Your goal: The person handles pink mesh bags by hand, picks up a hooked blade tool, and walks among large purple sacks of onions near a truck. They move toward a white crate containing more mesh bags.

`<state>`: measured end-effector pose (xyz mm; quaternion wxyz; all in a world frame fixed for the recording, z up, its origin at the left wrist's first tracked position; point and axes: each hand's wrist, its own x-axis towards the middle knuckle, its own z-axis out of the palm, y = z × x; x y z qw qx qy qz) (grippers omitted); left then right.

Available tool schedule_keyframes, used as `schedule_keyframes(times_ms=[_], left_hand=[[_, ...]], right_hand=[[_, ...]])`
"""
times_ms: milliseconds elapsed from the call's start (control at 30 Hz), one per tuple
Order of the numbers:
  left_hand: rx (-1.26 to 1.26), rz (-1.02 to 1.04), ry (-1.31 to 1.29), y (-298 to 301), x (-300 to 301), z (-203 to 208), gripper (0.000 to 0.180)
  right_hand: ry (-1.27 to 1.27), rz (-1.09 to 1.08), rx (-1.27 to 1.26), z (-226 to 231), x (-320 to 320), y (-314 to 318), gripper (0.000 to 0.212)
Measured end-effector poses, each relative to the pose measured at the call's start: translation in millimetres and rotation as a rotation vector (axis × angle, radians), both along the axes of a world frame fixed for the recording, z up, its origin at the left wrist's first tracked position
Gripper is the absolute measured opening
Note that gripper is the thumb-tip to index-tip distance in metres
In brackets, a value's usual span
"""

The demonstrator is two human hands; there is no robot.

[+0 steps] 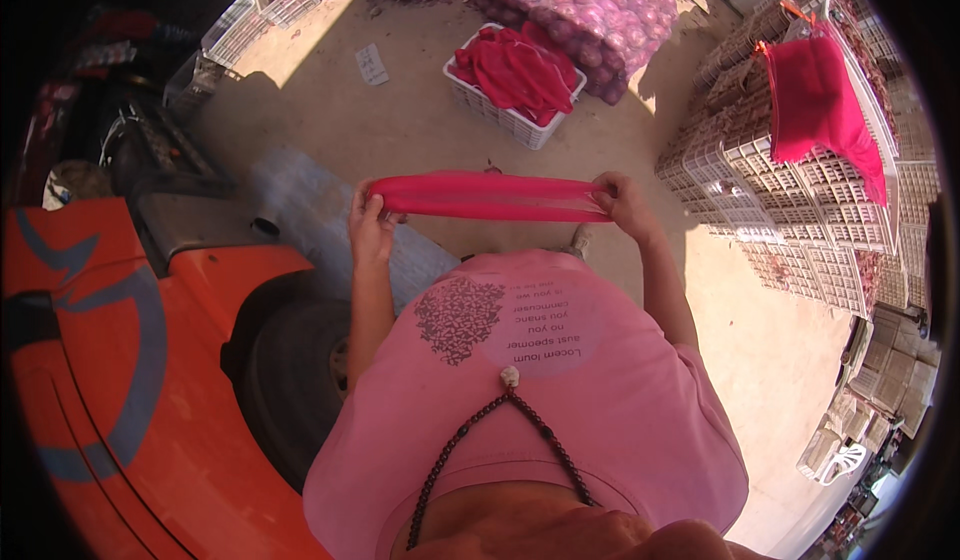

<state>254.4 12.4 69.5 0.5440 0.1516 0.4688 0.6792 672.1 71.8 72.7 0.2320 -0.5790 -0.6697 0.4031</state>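
A red mesh bag [490,198] is stretched sideways in front of my chest, folded into a long flat band. My left hand [370,212] grips its left end, thumb on top. At the other end my right hand [622,203] holds it with closed fingers. Beyond the band, a white plastic crate [490,113] stands on the floor, heaped with red mesh bags [522,72] like the one I hold.
Close on my left stands an orange vehicle [110,340] with a black tyre [295,375]. Stacked white crates [770,180] rise to the right, a red mesh bag [822,100] draped over them. Big net sacks of onions [605,25] lie at the back.
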Motion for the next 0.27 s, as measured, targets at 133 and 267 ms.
schedule_keyframes(times_ms=[133,267], left_hand=[[0.017,-0.195,0.035,-4,13,1,0.029],[0.002,-0.561,0.066,-12,27,-3,0.032]], right_hand=[[-0.379,-0.249,0.293,4,9,5,0.015],[0.303,-0.598,-0.121,-1,23,14,0.018]])
